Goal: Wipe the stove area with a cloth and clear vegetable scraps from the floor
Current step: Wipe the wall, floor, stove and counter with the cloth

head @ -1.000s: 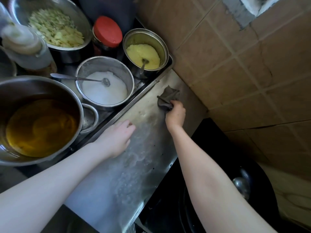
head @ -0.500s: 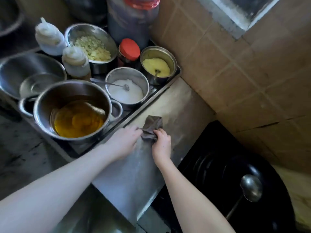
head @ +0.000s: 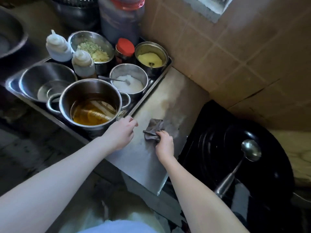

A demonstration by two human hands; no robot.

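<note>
Steel counter (head: 148, 165) runs btw a tray (head: 152, 88) of pots on its left edge & a black wok (head: 218, 140) on its right edge, w/ brown tiles (head: 235, 56) at the far end. R hand (head: 165, 145) is squeezed round a grey cloth (head: 154, 129), which is bunched up & pressed on the counter about the middle. L hand (head: 120, 134) holds nothing; its fingers are loose & it rests at the left edge, just beside the tray rim & near the oil pot (head: 62, 101). Hands are apart, w/ the cloth btw them. Wiping is prob about halfway. The near part of the counter looks smeary & a bit wet. A pale brown stain shows on the far part by the wall, so that bit needs a rub. The wok has a ladle (head: 250, 149) in it & looks not wiped yet, but can't tell for sure. Floor at the bottom is dark & blurry & no veg scraps can be made out. Can't tell if that job is begun; my guess is it's all left to do.
</note>
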